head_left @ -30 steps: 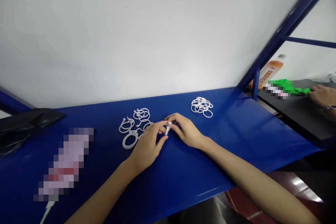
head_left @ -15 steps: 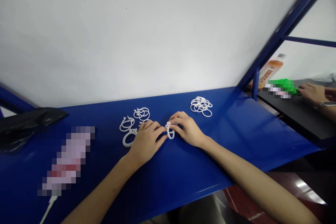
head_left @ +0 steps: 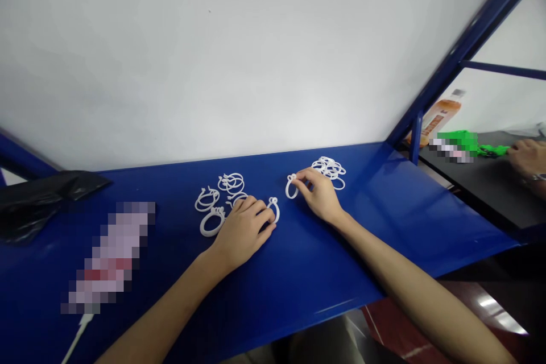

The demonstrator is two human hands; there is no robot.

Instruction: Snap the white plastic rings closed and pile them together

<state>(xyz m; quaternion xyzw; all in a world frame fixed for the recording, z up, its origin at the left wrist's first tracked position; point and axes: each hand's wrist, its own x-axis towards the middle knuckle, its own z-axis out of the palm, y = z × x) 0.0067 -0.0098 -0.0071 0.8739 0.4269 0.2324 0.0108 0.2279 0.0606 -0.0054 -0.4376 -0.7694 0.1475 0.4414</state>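
Over the blue table my left hand is closed, its fingertips on a white plastic curtain ring with small eyelets at the top. My right hand, farther right and a little higher, pinches a second white curtain ring between thumb and fingers. The two rings are apart. Beside and partly under my left hand lie open white rings, more open rings, and a thick stack of rings with eyelets. Just behind my right hand is a pile of plain closed white rings.
A blurred-out pinkish object with a white cable lies on the blue table at left, near a black plastic bag. Blue frame posts stand at right. Beyond them are an orange drink bottle and another person's hand.
My hands have separated. The right hand moved right and away with one ring, while the left stayed with the other. The other person's hand shifted right.
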